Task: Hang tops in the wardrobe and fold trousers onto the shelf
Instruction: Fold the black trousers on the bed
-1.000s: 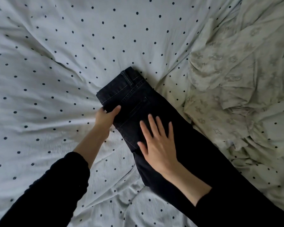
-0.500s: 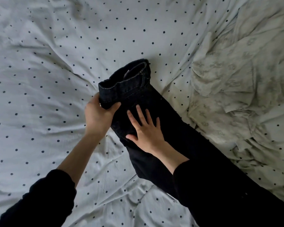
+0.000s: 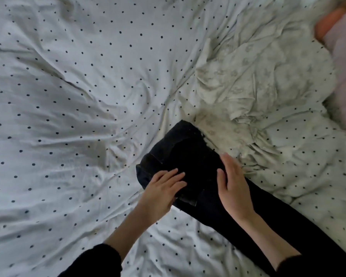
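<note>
Dark trousers (image 3: 190, 154) lie on the dotted bed sheet (image 3: 72, 116), their top end folded back over the legs, which run off toward the lower right. My left hand (image 3: 162, 188) rests flat on the folded part with its fingers straight. My right hand (image 3: 233, 184) lies beside it on the right edge of the fold, fingers extended and together. Both sleeves are dark.
A crumpled pale patterned garment (image 3: 254, 80) lies on the bed to the right of the trousers. A pinkish cloth and an orange thing (image 3: 332, 23) show at the top right corner. Wrinkled sheet stretches to the left.
My left hand has let go of the waistband after bringing it down over the legs. Both hands now lie flat on the fold. The view has shifted left and up.
</note>
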